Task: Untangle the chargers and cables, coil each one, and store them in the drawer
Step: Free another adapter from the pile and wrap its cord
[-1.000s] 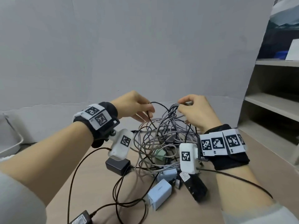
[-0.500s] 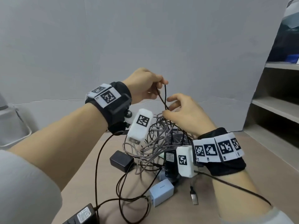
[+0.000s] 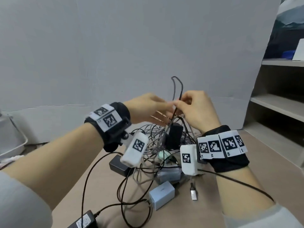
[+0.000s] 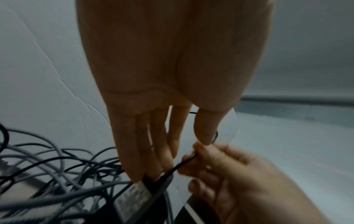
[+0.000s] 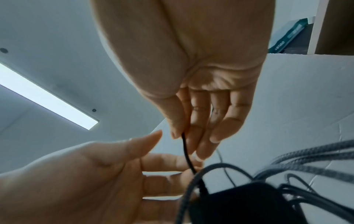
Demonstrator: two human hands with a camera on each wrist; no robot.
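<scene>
I am pinching a thin black cable (image 3: 178, 89) between the thumb and fingers of my right hand (image 3: 195, 111), lifting its loop above the tangle (image 3: 158, 145). My left hand (image 3: 148, 109), just left of that cable, is reaching in with fingers straight and apart, holding nothing. A black adapter (image 3: 174, 135) is hanging under my hands, snagged in grey cords. The job is barely starting, I judge: nothing is coiled, chargers are lying on the bench (image 3: 230, 203) around the tangle, and no drawer is showing.
</scene>
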